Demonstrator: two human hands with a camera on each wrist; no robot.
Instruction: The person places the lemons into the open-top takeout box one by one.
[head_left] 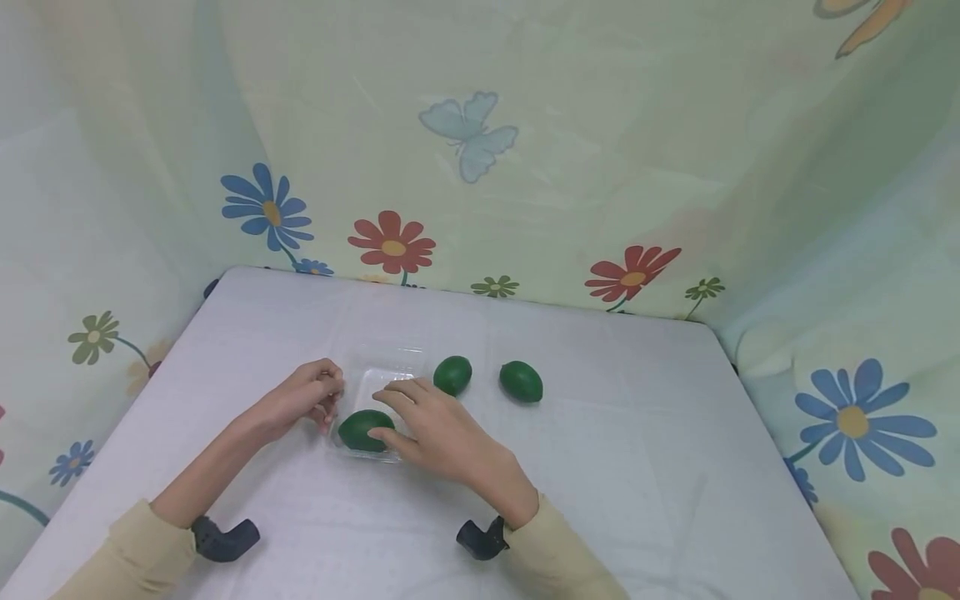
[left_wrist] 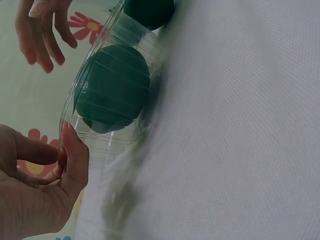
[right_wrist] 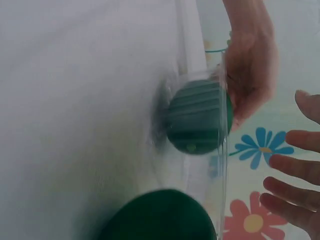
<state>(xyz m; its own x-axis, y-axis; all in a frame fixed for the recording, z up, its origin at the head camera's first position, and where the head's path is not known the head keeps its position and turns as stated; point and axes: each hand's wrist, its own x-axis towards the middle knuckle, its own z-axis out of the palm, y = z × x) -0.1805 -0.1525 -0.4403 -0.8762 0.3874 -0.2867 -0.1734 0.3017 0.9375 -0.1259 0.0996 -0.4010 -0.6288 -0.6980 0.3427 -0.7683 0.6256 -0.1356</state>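
Note:
A clear plastic container (head_left: 377,384) lies on the table with one green lime (head_left: 357,431) in its near end. My left hand (head_left: 306,393) is at the container's left side. In the left wrist view, thumb and fingers of that left hand (left_wrist: 47,187) pinch its rim. My right hand (head_left: 446,433) hovers over the container's right side, fingers spread. Seen from the right wrist, the right hand (right_wrist: 297,160) has straight fingers with nothing in them, apart from the lime (right_wrist: 195,117) behind the clear wall.
Two more green limes lie to the container's right, one lime (head_left: 452,375) close beside it and another lime (head_left: 521,382) farther right. A white cloth covers the table (head_left: 637,467). Behind it hangs a flowered curtain (head_left: 570,167).

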